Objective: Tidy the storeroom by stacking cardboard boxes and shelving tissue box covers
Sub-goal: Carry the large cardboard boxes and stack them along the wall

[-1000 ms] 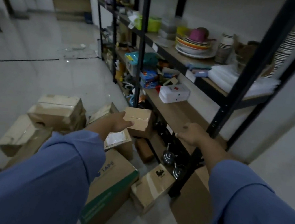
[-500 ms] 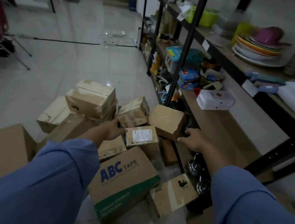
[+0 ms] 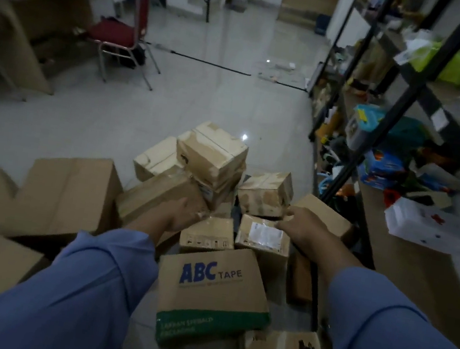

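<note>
On the floor [image 3: 204, 96], long box [image 3: 154, 196] under left hand [image 3: 181, 216], plain box [image 3: 329, 218] beside right hand [image 3: 301, 228], both grips unclear.

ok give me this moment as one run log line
left hand: over brown cardboard box pile | right hand: over white-labelled brown cardboard box | grips: unclear

Cardboard boxes [image 3: 209, 230] lie heaped on the pale tiled floor [image 3: 203, 105] beside the shelf [image 3: 417, 260].
</note>
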